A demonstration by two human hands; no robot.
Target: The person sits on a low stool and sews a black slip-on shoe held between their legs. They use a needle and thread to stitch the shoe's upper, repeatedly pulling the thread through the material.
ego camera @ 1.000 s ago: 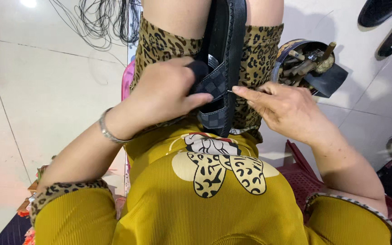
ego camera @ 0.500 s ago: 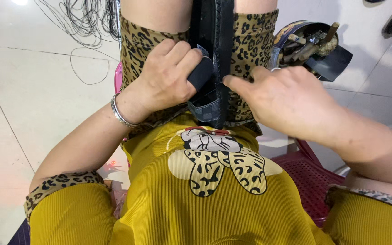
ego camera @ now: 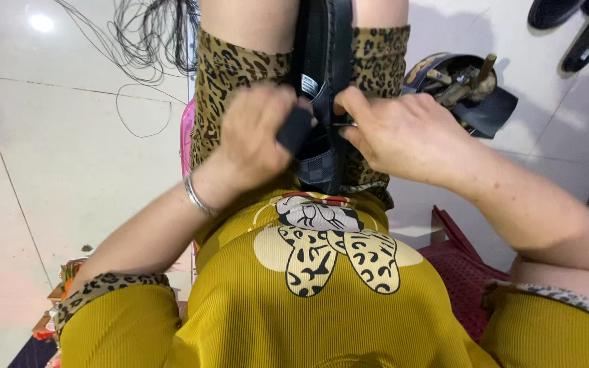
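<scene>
a: dark strap (ego camera: 322, 75), that's the thing in hand. it runs down between the knees, over the leopard-print shorts (ego camera: 230, 75), and ends in a checkered piece (ego camera: 318, 170) just above the yellow shirt (ego camera: 322, 307).

b: how are the hands on it?

a: left hand (ego camera: 257, 146) is curled around a dark end of it, fingers clenched, a silver bangle (ego camera: 198, 197) on the wrist. right hand (ego camera: 397, 136) pinches the strap's edge from the other side, thumb and fingers pressed together on it.

b: how would it handle?

a: my guess is light and pliable, it bends where the left hand folds it, though thick enough to hold its line. not fragile. the surface looks smooth, so a pinch on the edge could slip; the firmer hold seems to be the folded end or right by the checkered piece.

b: and around?

a: pale glossy floor tiles (ego camera: 56, 136) with a lamp glare, a tangle of thin black wire (ego camera: 144, 41) lying on them to the left. to the right, a dark round container (ego camera: 492, 112) with tools sticking out, a dark red plastic stool (ego camera: 458, 272) beside the right arm, and dark shoes (ego camera: 581, 27) in the top corner.
</scene>
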